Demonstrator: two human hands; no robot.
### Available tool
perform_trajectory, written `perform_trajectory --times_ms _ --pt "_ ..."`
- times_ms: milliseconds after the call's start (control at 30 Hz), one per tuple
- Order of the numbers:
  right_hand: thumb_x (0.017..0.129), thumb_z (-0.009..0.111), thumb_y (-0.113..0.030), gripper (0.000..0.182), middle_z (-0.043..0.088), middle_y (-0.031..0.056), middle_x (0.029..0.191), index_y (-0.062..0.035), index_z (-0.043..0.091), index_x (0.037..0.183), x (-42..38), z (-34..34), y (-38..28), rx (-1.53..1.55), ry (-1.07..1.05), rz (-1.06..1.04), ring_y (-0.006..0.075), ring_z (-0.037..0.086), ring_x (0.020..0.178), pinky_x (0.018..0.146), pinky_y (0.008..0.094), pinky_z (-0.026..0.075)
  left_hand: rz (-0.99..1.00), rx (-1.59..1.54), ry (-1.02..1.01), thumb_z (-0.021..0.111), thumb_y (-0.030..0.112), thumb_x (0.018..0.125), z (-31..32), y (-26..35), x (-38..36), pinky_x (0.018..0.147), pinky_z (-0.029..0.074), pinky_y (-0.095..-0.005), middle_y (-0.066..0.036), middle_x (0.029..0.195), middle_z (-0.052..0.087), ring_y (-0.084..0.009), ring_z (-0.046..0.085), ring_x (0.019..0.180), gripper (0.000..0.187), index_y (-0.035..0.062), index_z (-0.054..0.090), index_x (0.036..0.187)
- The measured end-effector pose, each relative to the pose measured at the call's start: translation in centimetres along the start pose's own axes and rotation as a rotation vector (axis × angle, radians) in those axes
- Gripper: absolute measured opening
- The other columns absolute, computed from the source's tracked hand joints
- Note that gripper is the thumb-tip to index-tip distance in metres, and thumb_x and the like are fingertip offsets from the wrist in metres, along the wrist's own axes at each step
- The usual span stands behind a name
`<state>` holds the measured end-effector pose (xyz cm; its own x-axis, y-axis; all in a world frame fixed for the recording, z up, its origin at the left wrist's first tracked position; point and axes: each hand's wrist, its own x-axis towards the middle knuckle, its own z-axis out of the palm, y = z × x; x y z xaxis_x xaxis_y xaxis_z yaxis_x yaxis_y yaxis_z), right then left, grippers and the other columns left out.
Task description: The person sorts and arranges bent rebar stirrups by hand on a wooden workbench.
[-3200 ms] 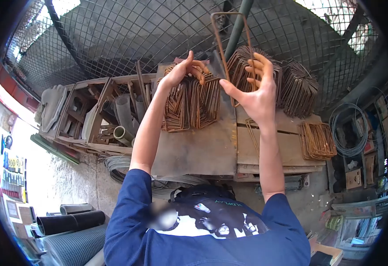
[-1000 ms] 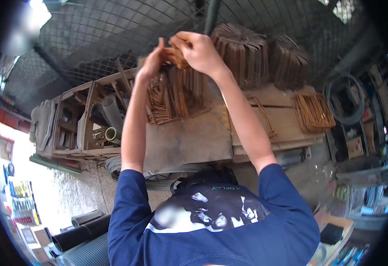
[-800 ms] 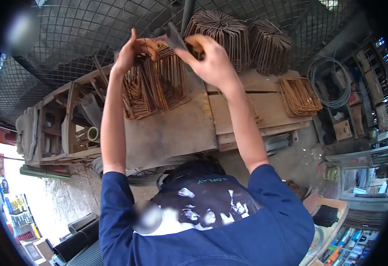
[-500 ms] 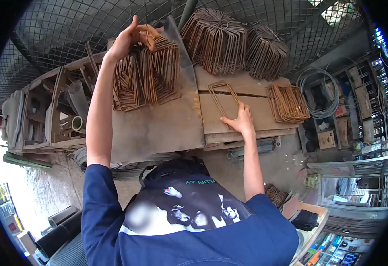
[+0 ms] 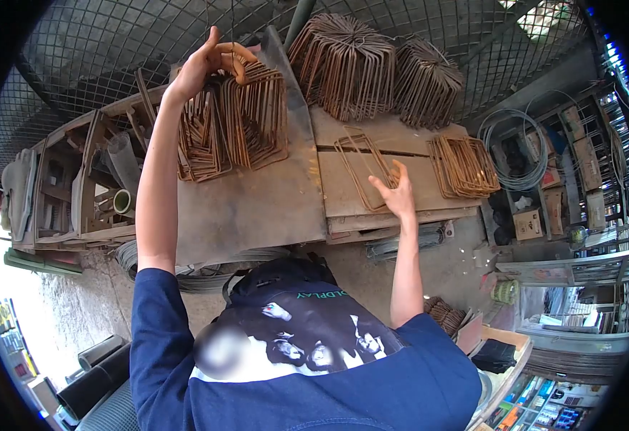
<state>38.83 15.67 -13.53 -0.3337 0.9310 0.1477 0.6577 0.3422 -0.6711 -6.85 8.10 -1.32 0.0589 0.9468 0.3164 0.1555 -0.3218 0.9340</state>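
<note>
My left hand (image 5: pixel 214 66) is at the top of a stack of rusty rectangular rebar stirrups (image 5: pixel 257 118), its fingers curled over the upper bars and the thumb pointing up. My right hand (image 5: pixel 398 195) is open, thumb and fingers spread, right beside the long side of a few loose rebar stirrups (image 5: pixel 357 179). Those lie slightly askew over one another on the wooden board (image 5: pixel 343 205). To the right of that hand, a neat row of leaning stirrups (image 5: pixel 465 167) rests on the same board.
Two large bundles of stirrups (image 5: pixel 350 68) stand at the back against wire mesh (image 5: pixel 113 50). A metal sheet (image 5: pixel 257 208) covers the left part of the bench. Coiled wire (image 5: pixel 519 151) hangs at the right, and wooden shelving (image 5: pixel 88 176) stands at the left.
My right hand has let go of the stirrup on the board, spreading its fingers. The loose stirrups there now show more than one outline. My left hand stays at the stack.
</note>
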Motion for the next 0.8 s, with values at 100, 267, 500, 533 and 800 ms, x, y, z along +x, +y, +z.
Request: perform_trajectory --times_ms 100,267,500,533,800 --pt "0.073 0.077 -0.042 0.080 0.057 0.0271 0.118 -0.0020 0.042 0.132 0.4 -0.5 0.1 0.017 -0.011 0.084 0.0337 0.058 0.108 0.091 0.0429 0.046 0.007 -0.030 -0.017 0.015 0.067 0.094 -0.2 -0.1 0.0 0.080 0.041 -0.0304 -0.009 0.070 0.062 -0.0168 0.057 0.071 0.084 -0.0014 0.063 0.102" --pt "0.084 0.065 -0.046 0.070 0.060 0.0213 0.113 0.0001 0.043 0.132 2.0 -1.2 1.9 0.399 -0.052 0.230 0.0257 0.059 0.103 0.089 0.0376 0.045 -0.049 -0.087 -0.014 0.015 0.067 0.094 -0.2 -0.3 0.1 0.079 0.042 -0.0303 -0.009 0.069 0.062 -0.0171 0.057 0.070 0.083 -0.0012 0.062 0.102" --pt "0.085 0.067 -0.038 0.069 0.053 0.0209 0.120 0.0000 0.036 0.133 2.5 -2.5 1.7 0.635 0.172 0.118 0.0252 0.053 0.112 0.096 0.0381 0.042 -0.080 -0.141 0.030 0.015 0.066 0.094 0.6 0.6 -0.2 0.075 0.041 -0.0276 -0.010 0.067 0.062 -0.0178 0.056 0.068 0.082 -0.0018 0.061 0.100" --pt "0.084 0.069 -0.035 0.071 0.051 0.0214 0.121 0.0000 0.034 0.134 2.2 -2.9 0.2 0.645 0.198 0.076 0.0261 0.053 0.113 0.097 0.0391 0.042 -0.090 -0.163 0.031 0.015 0.066 0.094 0.5 0.5 -0.1 0.075 0.041 -0.0272 -0.010 0.067 0.062 -0.0178 0.056 0.068 0.082 -0.0019 0.061 0.100" --pt "0.074 0.075 -0.018 0.069 0.050 0.0138 0.116 0.0004 0.038 0.130 3.2 -5.4 -15.8 0.767 0.167 -0.466 0.0222 0.054 0.105 0.083 0.0326 0.045 -0.101 -0.192 0.028 0.017 0.070 0.091 0.5 0.7 0.1 0.077 0.042 -0.0306 -0.013 0.068 0.063 -0.0213 0.059 0.069 0.085 -0.0019 0.061 0.100"
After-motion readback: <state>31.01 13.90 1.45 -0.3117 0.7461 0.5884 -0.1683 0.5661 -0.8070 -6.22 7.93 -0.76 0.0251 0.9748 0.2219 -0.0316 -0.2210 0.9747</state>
